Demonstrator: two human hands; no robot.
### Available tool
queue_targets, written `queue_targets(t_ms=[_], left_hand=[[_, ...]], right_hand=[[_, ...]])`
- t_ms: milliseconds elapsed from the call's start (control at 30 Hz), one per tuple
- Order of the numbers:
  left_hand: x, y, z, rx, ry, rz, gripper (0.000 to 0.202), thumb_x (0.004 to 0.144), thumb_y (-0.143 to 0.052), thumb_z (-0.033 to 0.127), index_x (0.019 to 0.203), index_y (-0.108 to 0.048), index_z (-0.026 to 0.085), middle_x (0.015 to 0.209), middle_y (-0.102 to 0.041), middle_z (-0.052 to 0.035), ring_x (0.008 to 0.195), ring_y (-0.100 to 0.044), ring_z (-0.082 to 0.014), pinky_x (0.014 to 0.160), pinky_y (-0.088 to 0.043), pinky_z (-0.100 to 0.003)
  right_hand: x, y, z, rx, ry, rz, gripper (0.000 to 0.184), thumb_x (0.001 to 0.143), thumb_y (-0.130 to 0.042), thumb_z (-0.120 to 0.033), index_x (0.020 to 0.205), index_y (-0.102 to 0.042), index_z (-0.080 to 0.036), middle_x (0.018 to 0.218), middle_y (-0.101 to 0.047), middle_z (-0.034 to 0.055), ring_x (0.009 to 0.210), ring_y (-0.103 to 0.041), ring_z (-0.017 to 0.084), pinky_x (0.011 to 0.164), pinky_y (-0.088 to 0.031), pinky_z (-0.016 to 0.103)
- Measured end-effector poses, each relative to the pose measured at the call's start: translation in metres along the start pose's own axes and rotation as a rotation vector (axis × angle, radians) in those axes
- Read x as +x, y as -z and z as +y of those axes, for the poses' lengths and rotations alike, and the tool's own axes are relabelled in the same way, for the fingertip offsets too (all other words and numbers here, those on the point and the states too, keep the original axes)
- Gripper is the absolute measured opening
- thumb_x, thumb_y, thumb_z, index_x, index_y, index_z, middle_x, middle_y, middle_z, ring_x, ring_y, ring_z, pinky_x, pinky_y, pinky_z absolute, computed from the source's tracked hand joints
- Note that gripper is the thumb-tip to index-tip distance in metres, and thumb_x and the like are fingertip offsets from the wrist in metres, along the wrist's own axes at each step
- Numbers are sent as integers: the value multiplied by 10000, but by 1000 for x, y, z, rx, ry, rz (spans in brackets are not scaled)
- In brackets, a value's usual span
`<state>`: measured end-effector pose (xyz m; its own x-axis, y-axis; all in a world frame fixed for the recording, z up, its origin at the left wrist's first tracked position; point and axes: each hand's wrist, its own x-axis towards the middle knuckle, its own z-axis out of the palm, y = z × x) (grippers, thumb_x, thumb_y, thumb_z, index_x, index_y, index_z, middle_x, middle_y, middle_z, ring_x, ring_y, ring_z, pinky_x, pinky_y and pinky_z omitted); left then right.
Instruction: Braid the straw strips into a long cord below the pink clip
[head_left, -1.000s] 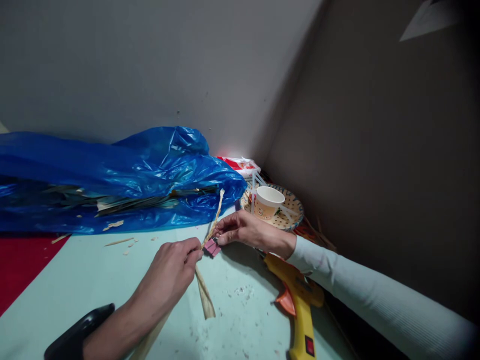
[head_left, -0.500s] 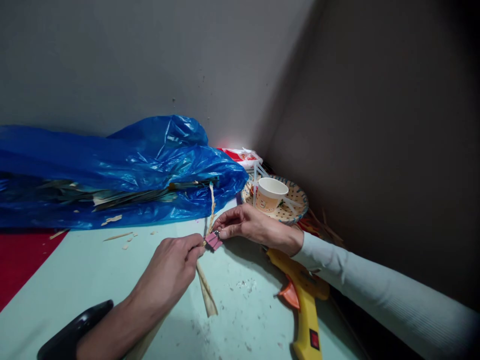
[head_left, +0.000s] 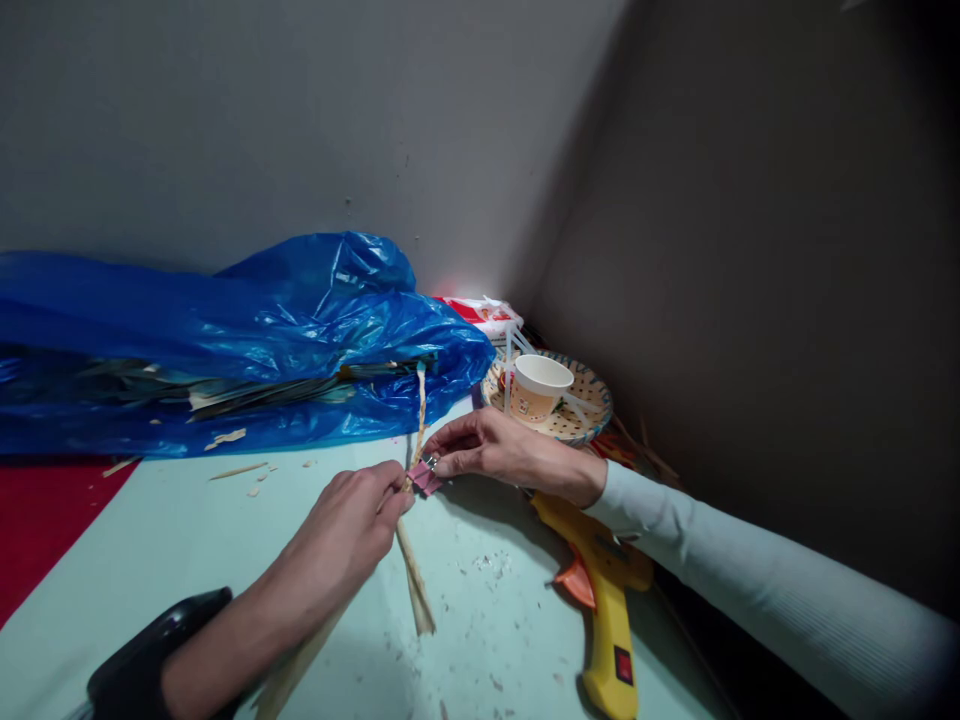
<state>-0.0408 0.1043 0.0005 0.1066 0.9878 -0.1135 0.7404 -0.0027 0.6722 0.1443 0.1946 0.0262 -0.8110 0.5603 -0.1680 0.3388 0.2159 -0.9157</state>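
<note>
A thin braid of dried plant fibre (head_left: 421, 410) runs from the blue bag toward me. My left hand (head_left: 360, 515) is closed in a pinch on its near end. Loose flat strips of fibre (head_left: 418, 590) hang below those fingers, and another strip passes under my left forearm. With thumb and fingers closed, my right hand (head_left: 487, 450) holds a pink binder clip (head_left: 426, 478) by its metal handles. The clip's body is against the braid beside my left fingertips; whether its jaws grip the braid I cannot tell.
A blue plastic bag (head_left: 247, 310) with dried leaves lies along the wall. To the right are a yellow glue gun (head_left: 611, 610) and a woven tray (head_left: 592, 425) bearing a paper cup (head_left: 541, 385). Fibre scraps (head_left: 236, 472) dot the pale table (head_left: 487, 640).
The pink clip has shifted slightly left, closer against the braid and my left fingertips. Both hands keep their grip and have barely moved.
</note>
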Motion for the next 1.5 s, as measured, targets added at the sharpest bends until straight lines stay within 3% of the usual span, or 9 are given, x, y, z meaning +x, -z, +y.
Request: queue_targets(t_ms=[133,267,433,633,833,1067,1167,1300,1500], left_hand=[[-2,-4,-3,-123,25,-53,285,849,-485,321,588,-400,246,536,-467,59,558,-428,-172,567,-242,-288],[-5,-9,-5,-268,55,-69,290,821,-513,337,560,-432,240,479,-461,71,509,-412,-152,545,-266,-276],[-8,-13,4,-475,89,-91,281,737,-578,378,526,-482,218,443,-464,70,453,-366,-112,500,-249,-251],[-16,-19,12,-738,194,-185,286,705,-611,462,679,-504,199,488,-435,106,378,-200,-38,410,-113,-207],[-19,-22,16,-859,221,-181,280,679,-682,404,751,-533,178,532,-488,83,388,-286,-26,412,-126,-178],[-27,-28,13,-825,208,-109,323,632,-708,400,824,-517,223,583,-532,82,416,-320,-60,403,-117,-194],[-30,-27,13,-779,179,-107,249,698,-671,341,826,-487,232,580,-531,89,474,-384,-87,433,-213,-194],[-31,-26,9,-726,116,-111,184,760,-645,312,815,-490,229,685,-594,59,678,-517,-141,632,-379,-234],[-34,-18,10,-336,67,-82,218,901,-470,395,768,-532,234,715,-605,32,732,-554,-193,726,-381,-309]], right_hand=[[-2,-3,5,-141,-27,119,321,849,-639,-246,1122,-654,-76,992,-714,85,867,-641,188,765,-489,282],[-19,-7,-12,-296,-20,270,265,839,-629,-184,1086,-668,-97,1011,-703,109,881,-620,212,796,-447,320],[-57,-45,-37,-482,-13,551,203,923,-473,-156,1011,-656,-143,933,-681,102,821,-597,199,754,-407,308],[-72,-104,-26,-351,-118,526,181,982,-403,-297,977,-550,-193,947,-649,87,898,-584,220,741,-405,303],[-55,-111,-9,-168,-169,529,158,936,-448,-315,1028,-459,-187,946,-633,117,848,-597,245,655,-415,301],[-55,-113,-3,-225,-208,557,181,937,-368,-213,1043,-506,-166,915,-638,114,855,-582,236,677,-365,307],[-54,-113,-5,-209,-227,605,208,967,-369,-273,946,-555,-183,898,-643,92,871,-565,218,680,-341,293],[-48,-113,-5,-213,-235,621,254,954,-429,-284,765,-570,-188,736,-624,35,689,-503,157,607,-281,274],[-47,-115,-4,-251,-273,694,196,921,-464,-228,766,-575,-182,685,-612,17,612,-434,129,562,-226,273]])
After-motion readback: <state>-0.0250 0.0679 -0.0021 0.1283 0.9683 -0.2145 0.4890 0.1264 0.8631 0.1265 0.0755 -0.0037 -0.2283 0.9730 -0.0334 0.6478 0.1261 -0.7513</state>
